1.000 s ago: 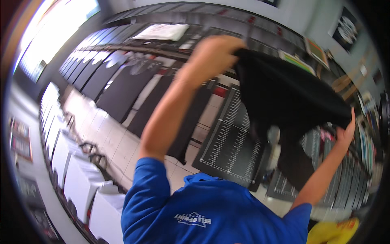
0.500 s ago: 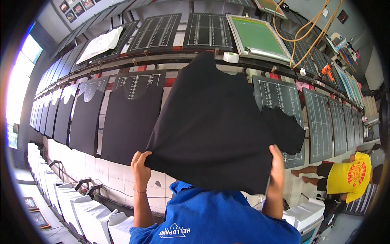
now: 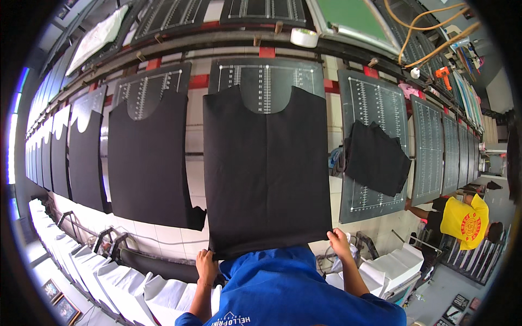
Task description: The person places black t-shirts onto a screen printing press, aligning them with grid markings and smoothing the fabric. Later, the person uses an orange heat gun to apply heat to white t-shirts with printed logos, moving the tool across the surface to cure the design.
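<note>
A black cut shirt panel (image 3: 266, 168) with a scooped neckline lies spread flat over a dark marked board (image 3: 223, 70) in front of me. The ruled white lines of that board show above the neckline. My left hand (image 3: 206, 266) pinches the panel's near left corner. At the near right corner my right hand (image 3: 339, 242) is closed on the same edge. The hem between them hangs off the board close to my body. On the board to the right rests a crumpled stack of black fabric pieces (image 3: 376, 157).
More boards carry black panels (image 3: 147, 157) on the left. Behind them runs a rail with a tape roll (image 3: 304, 37), and a green-meshed screen frame (image 3: 356, 22) lies beyond. White-covered surfaces (image 3: 119, 282) line the near left. A person in a yellow shirt (image 3: 464, 223) is at the right.
The raised, slanting panel has come down flat onto the board, its neckline now at the far end. Both hands have moved lower and nearer to me, still gripping its near edge.
</note>
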`<state>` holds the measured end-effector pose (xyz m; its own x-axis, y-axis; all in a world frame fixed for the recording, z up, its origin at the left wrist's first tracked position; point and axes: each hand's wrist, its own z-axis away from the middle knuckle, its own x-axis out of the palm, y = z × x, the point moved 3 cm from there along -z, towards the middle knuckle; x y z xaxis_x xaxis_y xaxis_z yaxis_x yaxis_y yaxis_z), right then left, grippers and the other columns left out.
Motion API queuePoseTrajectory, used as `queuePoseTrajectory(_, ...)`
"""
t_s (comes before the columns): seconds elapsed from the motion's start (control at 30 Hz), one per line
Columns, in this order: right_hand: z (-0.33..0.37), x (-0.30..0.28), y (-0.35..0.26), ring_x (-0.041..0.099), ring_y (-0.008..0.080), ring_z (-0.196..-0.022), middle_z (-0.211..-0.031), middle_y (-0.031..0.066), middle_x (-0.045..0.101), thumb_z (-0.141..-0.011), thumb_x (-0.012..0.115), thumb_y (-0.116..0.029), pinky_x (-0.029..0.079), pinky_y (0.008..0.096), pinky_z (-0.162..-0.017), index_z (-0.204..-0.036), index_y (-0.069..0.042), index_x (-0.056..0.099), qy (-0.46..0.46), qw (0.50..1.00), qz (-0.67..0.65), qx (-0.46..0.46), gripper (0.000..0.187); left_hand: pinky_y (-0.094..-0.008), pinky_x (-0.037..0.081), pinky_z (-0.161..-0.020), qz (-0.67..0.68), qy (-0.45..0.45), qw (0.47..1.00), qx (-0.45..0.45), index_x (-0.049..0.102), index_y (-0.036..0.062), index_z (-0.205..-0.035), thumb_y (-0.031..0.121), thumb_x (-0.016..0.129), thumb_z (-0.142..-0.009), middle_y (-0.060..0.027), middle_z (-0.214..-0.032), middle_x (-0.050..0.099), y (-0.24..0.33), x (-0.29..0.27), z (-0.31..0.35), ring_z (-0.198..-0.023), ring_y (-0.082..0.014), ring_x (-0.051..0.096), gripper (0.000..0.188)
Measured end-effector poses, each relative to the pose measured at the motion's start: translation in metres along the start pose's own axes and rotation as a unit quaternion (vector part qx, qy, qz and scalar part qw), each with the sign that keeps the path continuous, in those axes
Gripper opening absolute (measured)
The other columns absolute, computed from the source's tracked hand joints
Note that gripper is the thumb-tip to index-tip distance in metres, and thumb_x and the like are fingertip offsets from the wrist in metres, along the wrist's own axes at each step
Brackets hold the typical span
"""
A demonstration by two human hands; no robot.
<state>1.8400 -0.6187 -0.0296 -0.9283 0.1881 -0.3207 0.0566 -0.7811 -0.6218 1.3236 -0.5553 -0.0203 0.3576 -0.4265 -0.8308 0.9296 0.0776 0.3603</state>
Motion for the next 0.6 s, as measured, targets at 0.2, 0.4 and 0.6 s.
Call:
queuePoseTrajectory(0.2, 0.001, -0.001, 0.026, 0.067, 0.0192, -0.064, -0.074, 0.0093, 0.068, -0.098, 0.064, -0.035, 0.049, 0.0348, -0.059, -0.091, -0.002, 0.061, -0.106, 0.958, 0.265, 0.023, 0.034, -0.0440, 0.048, -0.091, -0.095, -0.123, 0.986, -0.066, 0.068, 0.0020, -0.106, 0.019, 0.074, -0.077, -0.0143, -0.102, 0.066, -0.015, 0.020, 0.009, -0.104, -0.0329, 0.062, 0.034)
queuePoseTrajectory(0.4, -0.047, 0.022, -0.172, 0.068, 0.0143, -0.078, -0.092, 0.0056, 0.072, -0.100, 0.061, -0.030, 0.055, 0.0327, -0.075, -0.109, -0.003, 0.067, -0.335, 0.894, 0.298, 0.003, 0.029, -0.0460, 0.052, -0.069, 0.199, -0.116, 0.967, 0.107, 0.067, -0.0008, -0.099, 0.019, 0.067, -0.091, -0.0194, -0.085, 0.068, 0.117, -0.112, -0.139, -0.085, -0.0388, 0.067, 0.022)
queuePoseTrajectory(0.6, -0.220, 0.086, -0.358, 0.060, 0.0329, -0.111, -0.125, 0.0133, 0.064, -0.091, 0.069, -0.019, 0.046, 0.0450, -0.097, -0.129, -0.008, 0.060, 0.193, 0.741, 0.309, -0.564, 0.041, -0.0458, 0.044, -0.096, 0.021, 0.313, 0.914, 0.257, 0.064, -0.0008, -0.123, 0.008, 0.061, -0.094, -0.0186, -0.115, 0.060, 0.226, -0.153, -0.368, -0.105, -0.0368, 0.056, 0.030)
